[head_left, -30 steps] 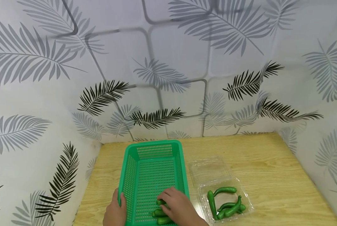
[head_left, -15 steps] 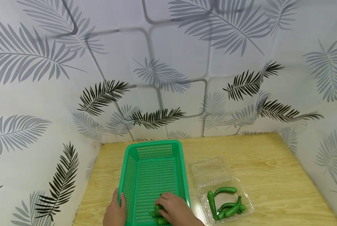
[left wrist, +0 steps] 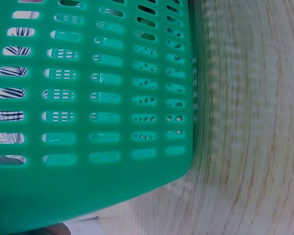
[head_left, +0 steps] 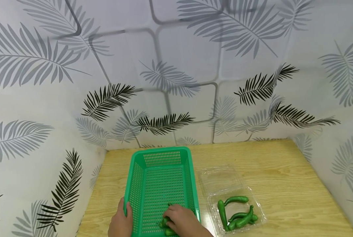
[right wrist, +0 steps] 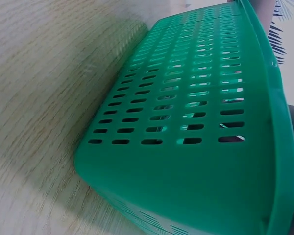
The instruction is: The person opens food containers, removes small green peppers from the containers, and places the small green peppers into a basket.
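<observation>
My left hand [head_left: 121, 221] grips the left rim of a green plastic basket [head_left: 143, 152], thumb on the inner side. Inside the near end of the basket, my right hand [head_left: 186, 220] curls its fingers over green chili peppers [head_left: 169, 232]; parts of them show at the fingertips, and the rest is hidden under the hand. In the left wrist view, the slotted basket wall [left wrist: 108, 176] fills most of the picture. The right wrist view shows the outside of the basket [right wrist: 186, 171] standing on the wooden table, with the hand itself hidden behind the wall.
To the right of the basket lies an open clear plastic clamshell box [head_left: 220, 179], its lid folded back. Several green chili peppers [head_left: 222, 214] lie in its near half. The wooden table [head_left: 283, 184] meets leaf-patterned walls [head_left: 188, 105] at the back and sides.
My right hand has shifted slightly toards the near end of the basket, still over the chili peppers, which are now more covered. The left hand has stayed on the rim.
</observation>
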`<state>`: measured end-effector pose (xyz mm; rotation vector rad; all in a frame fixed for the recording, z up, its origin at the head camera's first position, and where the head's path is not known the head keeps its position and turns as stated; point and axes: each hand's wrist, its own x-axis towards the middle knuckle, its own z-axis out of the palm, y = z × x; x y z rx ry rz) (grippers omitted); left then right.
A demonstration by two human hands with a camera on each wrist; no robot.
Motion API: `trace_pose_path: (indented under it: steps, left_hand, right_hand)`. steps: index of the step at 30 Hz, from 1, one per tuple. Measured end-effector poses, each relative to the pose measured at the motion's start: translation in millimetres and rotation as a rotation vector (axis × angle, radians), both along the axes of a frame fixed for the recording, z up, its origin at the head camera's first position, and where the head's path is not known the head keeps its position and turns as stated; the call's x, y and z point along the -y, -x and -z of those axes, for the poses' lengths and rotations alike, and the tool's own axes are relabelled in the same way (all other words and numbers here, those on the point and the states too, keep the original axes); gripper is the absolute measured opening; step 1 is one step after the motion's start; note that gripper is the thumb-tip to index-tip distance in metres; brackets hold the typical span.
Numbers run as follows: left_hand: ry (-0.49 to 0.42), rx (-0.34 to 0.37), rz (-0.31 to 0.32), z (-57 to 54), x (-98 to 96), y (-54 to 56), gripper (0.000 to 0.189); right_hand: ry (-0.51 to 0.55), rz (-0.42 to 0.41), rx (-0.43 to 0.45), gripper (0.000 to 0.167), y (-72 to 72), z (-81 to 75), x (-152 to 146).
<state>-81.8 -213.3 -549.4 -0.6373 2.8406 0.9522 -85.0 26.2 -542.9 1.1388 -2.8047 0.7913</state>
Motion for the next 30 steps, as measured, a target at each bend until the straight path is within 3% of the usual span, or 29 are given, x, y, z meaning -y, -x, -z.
trace_pose_path:
  steps: [17, 25, 30]
  left_hand:
    - [0.018, -0.001, -0.002, 1.5, -0.5, 0.9, 0.060]
    - [0.014, -0.023, -0.004, 0.9, 0.3, 0.6, 0.055]
    - [0.010, -0.019, 0.001, -0.5, -0.1, 0.0, 0.057]
  right_hand:
    - [-0.025, 0.003, 0.105, 0.017, -0.1, 1.7, 1]
    - [0.067, -0.052, 0.026, 0.018, -1.9, -2.3, -5]
    - [0.114, -0.036, -0.027, 0.018, -4.2, -8.3, -14]
